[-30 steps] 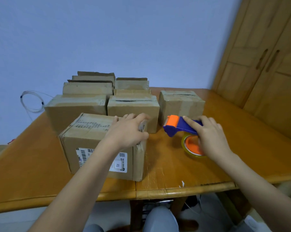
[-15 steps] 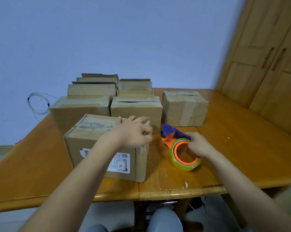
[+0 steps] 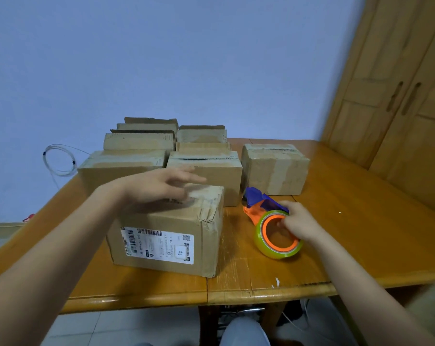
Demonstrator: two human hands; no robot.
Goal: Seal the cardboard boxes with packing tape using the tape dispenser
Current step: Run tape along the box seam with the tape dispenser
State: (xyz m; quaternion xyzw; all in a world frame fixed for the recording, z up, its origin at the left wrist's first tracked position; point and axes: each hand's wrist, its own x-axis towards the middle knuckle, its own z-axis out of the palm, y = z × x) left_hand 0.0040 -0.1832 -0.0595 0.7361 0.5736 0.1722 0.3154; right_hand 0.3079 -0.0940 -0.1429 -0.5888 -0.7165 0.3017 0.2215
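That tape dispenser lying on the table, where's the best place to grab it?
I'd take the blue end, coming from above. The dispenser lies on its side on the table, and that end juts out past the roll, clear to wrap fingers round. The right hand pinches the roll's rim instead.

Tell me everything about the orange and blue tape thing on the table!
The tape dispenser looks like plastic: an orange body with a blue part pointing toward the back boxes. Its orange hub carries a yellowish-green tape roll, open side facing the camera. It rests on the wooden table, right of the nearest box, not touching it. The right hand grips the roll's upper rim.
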